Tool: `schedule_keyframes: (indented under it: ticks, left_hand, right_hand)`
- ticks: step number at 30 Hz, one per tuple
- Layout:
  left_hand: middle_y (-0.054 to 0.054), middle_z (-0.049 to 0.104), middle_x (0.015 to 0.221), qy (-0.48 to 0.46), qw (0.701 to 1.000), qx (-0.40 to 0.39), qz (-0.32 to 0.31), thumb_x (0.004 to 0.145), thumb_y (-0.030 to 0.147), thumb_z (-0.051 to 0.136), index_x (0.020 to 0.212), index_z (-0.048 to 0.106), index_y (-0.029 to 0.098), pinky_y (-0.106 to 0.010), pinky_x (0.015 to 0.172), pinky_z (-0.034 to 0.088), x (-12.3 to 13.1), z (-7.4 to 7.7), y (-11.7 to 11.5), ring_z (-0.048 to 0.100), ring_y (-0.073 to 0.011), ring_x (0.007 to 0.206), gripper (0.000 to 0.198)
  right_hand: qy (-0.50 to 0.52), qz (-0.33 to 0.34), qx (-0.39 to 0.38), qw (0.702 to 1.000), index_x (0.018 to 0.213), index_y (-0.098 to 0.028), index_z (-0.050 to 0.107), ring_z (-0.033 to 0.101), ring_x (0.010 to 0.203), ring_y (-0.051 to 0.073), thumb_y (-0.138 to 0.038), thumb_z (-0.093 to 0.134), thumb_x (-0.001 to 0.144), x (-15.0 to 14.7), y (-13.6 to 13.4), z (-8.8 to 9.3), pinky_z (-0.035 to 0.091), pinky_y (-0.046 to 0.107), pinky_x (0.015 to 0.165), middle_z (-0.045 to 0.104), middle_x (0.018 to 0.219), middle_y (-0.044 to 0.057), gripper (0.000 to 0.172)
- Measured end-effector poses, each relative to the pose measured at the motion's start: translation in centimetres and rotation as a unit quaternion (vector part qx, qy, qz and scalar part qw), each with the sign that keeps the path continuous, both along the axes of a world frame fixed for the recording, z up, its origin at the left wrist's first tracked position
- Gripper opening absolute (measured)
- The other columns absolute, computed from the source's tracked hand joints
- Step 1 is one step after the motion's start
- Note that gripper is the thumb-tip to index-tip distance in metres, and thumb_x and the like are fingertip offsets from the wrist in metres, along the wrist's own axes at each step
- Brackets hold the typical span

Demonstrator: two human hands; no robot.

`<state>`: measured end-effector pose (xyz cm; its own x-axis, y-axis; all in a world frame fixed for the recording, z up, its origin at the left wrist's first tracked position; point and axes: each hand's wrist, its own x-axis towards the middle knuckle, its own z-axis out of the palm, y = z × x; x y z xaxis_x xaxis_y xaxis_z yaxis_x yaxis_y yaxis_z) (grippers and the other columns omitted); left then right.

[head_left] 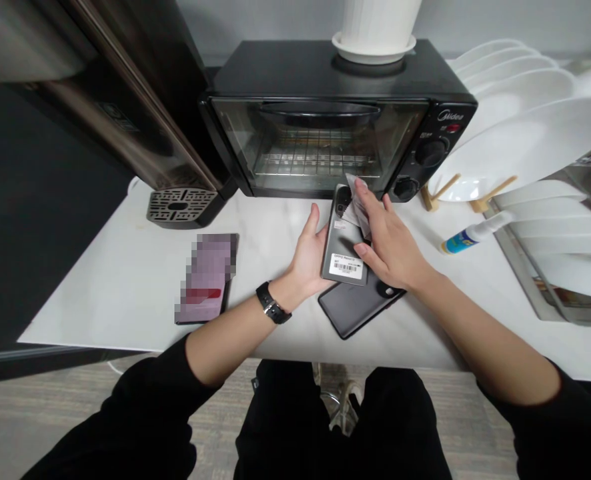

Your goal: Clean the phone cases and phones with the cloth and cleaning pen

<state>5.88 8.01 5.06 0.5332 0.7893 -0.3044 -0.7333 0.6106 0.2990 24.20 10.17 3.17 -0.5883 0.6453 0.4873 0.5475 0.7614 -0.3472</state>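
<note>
A grey smartphone (340, 240) lies back side up, tilted, in my left hand (308, 257), which supports it from beneath and along its left edge. It has a camera block at the top and a white barcode label. My right hand (388, 240) presses a thin grey cloth (358, 208) with a jagged edge against its upper right side, by the camera. Just below, a dark grey phone (355, 305) rests on the white table, partly covered by my right hand and the held phone. Farther left is another phone (208, 277) with a lit, pixelated screen.
Behind my hands stands a black toaster oven (320, 147) with a white pot (378, 27) on top. A drink machine (180, 207) is at left. White plates (530, 150) fill racks at right, near a small spray bottle (470, 235). The white table (270, 223) ends before my knees.
</note>
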Motion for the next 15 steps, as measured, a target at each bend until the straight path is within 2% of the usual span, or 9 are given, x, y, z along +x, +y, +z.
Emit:
schedule_keyframes:
  ticks: [4, 7, 9, 12, 15]
  left_hand:
    - [-0.010, 0.081, 0.111, 0.007, 1.000, -0.015, -0.023, 0.111, 0.064, 0.026, 0.141, 0.066, 0.018, -0.041, 0.095, 0.059, 0.41, -0.30, -0.20, 0.079, -0.0282, 0.101, 0.067]
    - [-0.010, 0.081, 0.108, 0.015, 0.999, -0.016, -0.032, 0.112, 0.063, 0.025, 0.141, 0.066, 0.019, -0.043, 0.096, 0.059, 0.57, -0.42, -0.41, 0.080, -0.0282, 0.098, 0.067]
    - [-0.010, 0.081, 0.109, 0.017, 0.999, -0.016, -0.039, 0.112, 0.063, 0.023, 0.141, 0.066, 0.020, -0.045, 0.096, 0.059, 0.54, -0.46, -0.53, 0.080, -0.0285, 0.096, 0.067]
    - [-0.011, 0.081, 0.110, 0.006, 0.998, -0.021, -0.052, 0.111, 0.064, 0.025, 0.142, 0.066, 0.022, -0.048, 0.095, 0.060, 0.37, -0.45, -0.63, 0.080, -0.0290, 0.093, 0.066]
    - [-0.011, 0.081, 0.109, 0.000, 0.998, -0.028, -0.063, 0.111, 0.064, 0.028, 0.141, 0.066, 0.022, -0.050, 0.095, 0.060, 0.22, -0.38, -0.66, 0.080, -0.0293, 0.092, 0.064]
  right_hand:
    - [-0.009, -0.014, -0.005, 1.000, 0.173, -0.022, -0.004, 0.021, 0.166, 0.037, -0.052, 0.035, 0.110, -0.11, -0.13, -0.35, 0.017, 0.073, 0.131, 0.023, 0.179, 0.017, 0.080]
    - [0.028, -0.026, -0.015, 0.999, 0.173, -0.025, 0.005, 0.032, 0.163, 0.032, -0.030, 0.031, 0.108, -0.23, -0.40, -0.31, 0.022, 0.069, 0.133, 0.035, 0.175, 0.014, 0.070]
    - [0.074, -0.045, -0.023, 0.996, 0.170, -0.026, 0.021, 0.043, 0.158, 0.029, -0.021, 0.033, 0.105, -0.34, -0.58, -0.15, 0.034, 0.062, 0.131, 0.046, 0.170, 0.011, 0.066]
    - [0.156, -0.097, -0.022, 0.983, 0.154, -0.025, 0.047, 0.062, 0.143, 0.028, -0.022, 0.043, 0.103, -0.47, -0.61, 0.15, 0.053, 0.052, 0.119, 0.065, 0.152, 0.011, 0.051]
    - [0.196, -0.141, 0.013, 0.970, 0.130, -0.025, 0.067, 0.068, 0.133, 0.031, -0.033, 0.055, 0.103, -0.43, -0.31, 0.24, 0.057, 0.053, 0.113, 0.073, 0.138, 0.012, 0.030]
